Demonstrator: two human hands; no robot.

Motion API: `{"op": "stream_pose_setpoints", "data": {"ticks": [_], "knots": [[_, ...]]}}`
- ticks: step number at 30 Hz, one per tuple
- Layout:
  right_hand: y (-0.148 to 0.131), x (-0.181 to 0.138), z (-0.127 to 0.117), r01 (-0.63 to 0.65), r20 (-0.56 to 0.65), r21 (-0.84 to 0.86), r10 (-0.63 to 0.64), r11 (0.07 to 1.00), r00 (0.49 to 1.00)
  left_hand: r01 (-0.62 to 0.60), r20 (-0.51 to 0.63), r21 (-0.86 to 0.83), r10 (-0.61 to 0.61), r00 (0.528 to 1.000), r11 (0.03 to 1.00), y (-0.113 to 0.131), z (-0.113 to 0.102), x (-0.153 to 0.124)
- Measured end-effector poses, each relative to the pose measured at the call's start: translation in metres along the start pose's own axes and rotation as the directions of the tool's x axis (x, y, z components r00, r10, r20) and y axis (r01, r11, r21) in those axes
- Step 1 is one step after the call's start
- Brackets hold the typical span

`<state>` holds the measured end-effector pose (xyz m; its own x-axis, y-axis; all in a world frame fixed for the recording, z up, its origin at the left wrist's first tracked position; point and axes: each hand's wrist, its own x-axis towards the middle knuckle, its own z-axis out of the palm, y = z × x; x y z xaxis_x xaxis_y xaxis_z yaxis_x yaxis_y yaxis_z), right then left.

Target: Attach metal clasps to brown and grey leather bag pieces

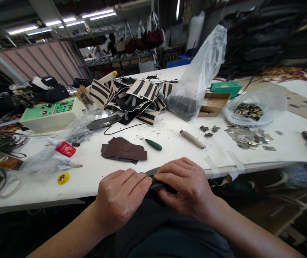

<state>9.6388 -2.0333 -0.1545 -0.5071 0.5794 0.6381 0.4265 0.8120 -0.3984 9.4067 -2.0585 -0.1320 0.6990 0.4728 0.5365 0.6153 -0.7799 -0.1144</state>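
Note:
Both my hands are at the near edge of the white table, gripping a dark flat leather piece between them. My left hand is closed, fingers curled over the piece's left end. My right hand is closed too, its fingers pinching the piece from the right. Most of the piece is hidden under my fingers. Just beyond my hands lies a stack of brown leather pieces.
On the table lie a green-handled awl, a wooden-handled tool, striped cut pieces, a plastic bag, a bag of metal parts, loose metal plates, a control box, yellow tape and a red pack.

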Motion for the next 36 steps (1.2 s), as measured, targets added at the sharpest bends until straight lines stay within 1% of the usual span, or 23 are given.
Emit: {"op": "stream_pose_setpoints", "data": {"ticks": [3,8,12,15,17,22,27,30,33,36], "knots": [[0.000,-0.002,0.000,0.029,0.016,-0.003,-0.028,1.000,0.999,0.001,0.025,-0.015,0.000,1.000,1.000,0.000,-0.001,-0.002],[-0.001,-0.001,0.002,0.055,0.078,0.005,-0.055,0.998,0.995,0.024,0.046,-0.039,-0.023,0.999,0.999,0.001,-0.001,-0.001],[-0.004,0.002,0.000,0.005,0.042,0.016,-0.006,1.000,0.999,0.058,0.056,-0.043,-0.055,0.997,0.997,0.000,0.000,0.004],[-0.003,0.003,-0.003,-0.035,0.017,-0.001,0.035,0.999,0.999,0.040,0.038,-0.042,-0.038,0.999,0.998,0.001,-0.001,0.006],[-0.002,0.003,-0.005,-0.036,0.040,-0.031,0.037,0.999,0.999,0.015,0.027,-0.035,-0.014,1.000,0.999,0.002,-0.001,0.006],[0.000,0.001,-0.004,0.027,0.114,-0.053,-0.021,0.998,0.993,0.000,0.053,-0.023,0.001,0.999,1.000,0.002,0.001,0.003],[0.000,0.001,0.000,0.048,0.120,-0.040,-0.043,0.998,0.992,0.045,0.087,-0.050,-0.041,0.995,0.998,0.001,0.002,0.003],[0.001,0.003,0.000,0.054,0.149,-0.041,-0.047,0.998,0.988,0.082,0.114,-0.066,-0.074,0.991,0.994,0.001,0.003,0.005],[0.001,0.005,0.000,0.053,0.172,-0.042,-0.045,0.998,0.984,0.104,0.139,-0.056,-0.096,0.986,0.993,0.002,0.004,0.009],[0.002,0.006,0.002,0.045,0.159,-0.042,-0.037,0.998,0.987,0.103,0.139,-0.026,-0.098,0.985,0.994,0.002,0.007,0.010]]}}
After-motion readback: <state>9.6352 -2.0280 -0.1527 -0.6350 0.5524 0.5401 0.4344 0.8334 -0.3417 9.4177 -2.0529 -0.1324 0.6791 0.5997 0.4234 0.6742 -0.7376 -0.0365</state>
